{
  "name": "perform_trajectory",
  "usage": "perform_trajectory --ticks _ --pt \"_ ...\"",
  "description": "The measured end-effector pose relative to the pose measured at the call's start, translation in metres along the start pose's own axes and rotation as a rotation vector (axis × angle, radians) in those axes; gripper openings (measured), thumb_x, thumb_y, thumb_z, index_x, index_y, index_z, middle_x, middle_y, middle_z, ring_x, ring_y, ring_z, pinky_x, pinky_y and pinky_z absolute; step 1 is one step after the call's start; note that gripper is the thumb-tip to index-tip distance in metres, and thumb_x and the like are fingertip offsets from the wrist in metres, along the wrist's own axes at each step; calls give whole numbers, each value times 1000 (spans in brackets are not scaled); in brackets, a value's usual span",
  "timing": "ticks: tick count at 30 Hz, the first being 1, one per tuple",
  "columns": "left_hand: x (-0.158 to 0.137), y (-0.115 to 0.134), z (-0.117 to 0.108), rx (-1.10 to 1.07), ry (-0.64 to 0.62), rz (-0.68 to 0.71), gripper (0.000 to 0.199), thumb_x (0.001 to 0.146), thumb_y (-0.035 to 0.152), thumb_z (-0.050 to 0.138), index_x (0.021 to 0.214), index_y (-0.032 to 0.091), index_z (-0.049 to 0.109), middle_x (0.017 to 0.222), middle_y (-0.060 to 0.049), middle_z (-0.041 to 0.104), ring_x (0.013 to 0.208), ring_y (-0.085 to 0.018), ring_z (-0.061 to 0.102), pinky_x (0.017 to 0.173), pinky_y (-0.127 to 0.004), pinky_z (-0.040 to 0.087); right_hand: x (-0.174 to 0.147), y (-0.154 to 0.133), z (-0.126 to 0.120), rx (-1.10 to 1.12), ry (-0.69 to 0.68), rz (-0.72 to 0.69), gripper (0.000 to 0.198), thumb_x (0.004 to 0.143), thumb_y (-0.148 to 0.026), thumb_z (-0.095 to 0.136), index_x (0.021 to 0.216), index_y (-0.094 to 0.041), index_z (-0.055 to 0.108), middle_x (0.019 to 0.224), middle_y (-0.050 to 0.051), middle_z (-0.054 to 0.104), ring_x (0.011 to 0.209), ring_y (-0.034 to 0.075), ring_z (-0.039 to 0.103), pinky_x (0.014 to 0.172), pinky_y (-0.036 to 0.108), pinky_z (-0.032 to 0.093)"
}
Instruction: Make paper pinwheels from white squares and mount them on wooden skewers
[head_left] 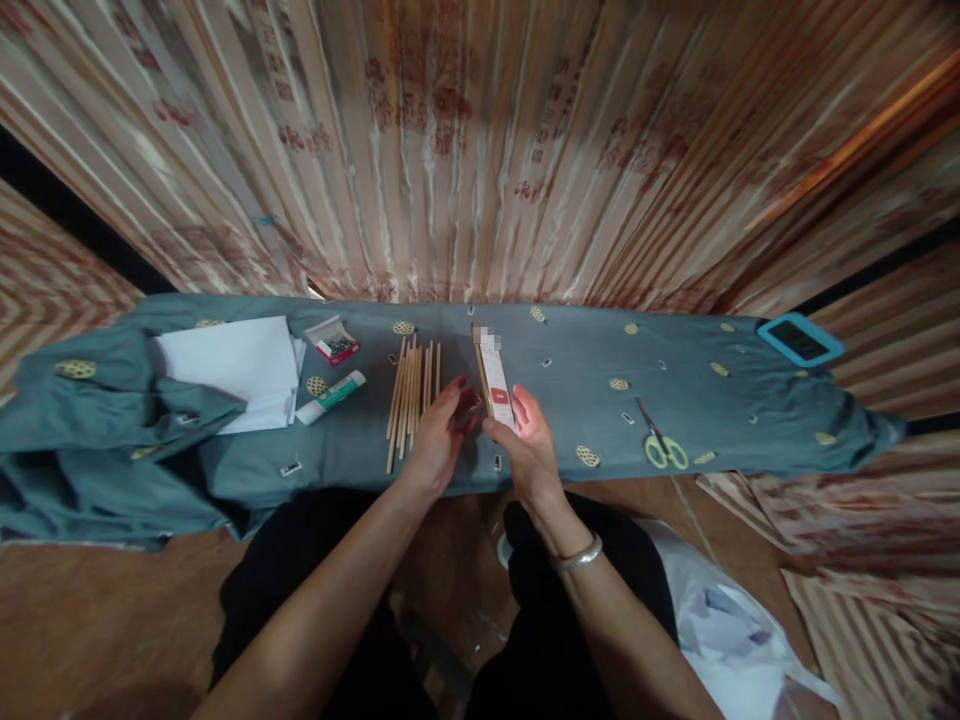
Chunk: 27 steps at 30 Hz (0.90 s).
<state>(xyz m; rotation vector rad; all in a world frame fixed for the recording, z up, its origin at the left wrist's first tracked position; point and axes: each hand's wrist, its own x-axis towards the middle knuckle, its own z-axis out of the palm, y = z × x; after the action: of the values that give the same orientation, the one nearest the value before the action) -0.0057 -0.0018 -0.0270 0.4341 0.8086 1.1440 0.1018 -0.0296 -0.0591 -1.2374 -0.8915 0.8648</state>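
Note:
My right hand [531, 445] grips the lower end of a long narrow box [496, 382], its thumb lying on the near face. The box is white with a red patch and a brown side edge; part of its top is blurred out. To its left, my left hand [441, 438] has its fingers apart and bent, holding nothing that I can see. Several thin wooden sticks [409, 392] lie side by side on the cloth just beyond and left of that hand, which partly covers some of them.
On the grey-green cloth [570, 420] at left are white paper sheets [232, 365], a small open red-and-white box [336, 340] and a green-and-white tube [330, 397]. Green-handled scissors [664, 447] and a blue-framed tablet [800, 339] lie right. A white plastic bag [727, 620] stands below.

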Motion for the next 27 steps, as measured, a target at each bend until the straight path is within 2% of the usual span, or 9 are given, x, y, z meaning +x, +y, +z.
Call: perform_trajectory --ticks 6,12,16,21,27 --pt "-2 9 -4 46 36 -10 31 78 34 73 104 17 67 110 -11 69 114 -24 61 97 -37 46 25 -24 -27 -11 193 21 80 58 -37 78 129 -16 47 124 14 65 111 25 62 100 46 48" --pt "-1 10 -3 64 20 -8 28 79 27 72 104 17 67 107 -10 70 107 -21 64 97 -37 47 81 -55 -66 -80 345 -3 75 54 -32 76 121 -14 49 103 5 67 96 19 65 93 37 50" --pt "-2 11 -4 73 -15 -9 33 77 31 73 106 17 66 108 -11 71 105 -22 66 98 -38 47 113 -63 -104 -220 461 85 66 58 -29 72 118 -14 51 92 0 64 85 14 64 80 28 52" --pt "-3 16 -8 91 -53 -10 39 75 33 74 108 15 66 108 -14 72 108 -24 66 100 -39 46 122 -56 -162 -389 619 202 60 58 -24 75 112 -15 52 81 -3 61 74 14 62 68 26 51" --pt "-3 18 -11 129 -43 23 47 71 39 77 109 14 65 105 -15 74 110 -28 67 100 -43 46 123 -43 -224 -601 796 299 60 55 -20 79 108 -14 53 84 0 60 83 19 59 76 32 50"
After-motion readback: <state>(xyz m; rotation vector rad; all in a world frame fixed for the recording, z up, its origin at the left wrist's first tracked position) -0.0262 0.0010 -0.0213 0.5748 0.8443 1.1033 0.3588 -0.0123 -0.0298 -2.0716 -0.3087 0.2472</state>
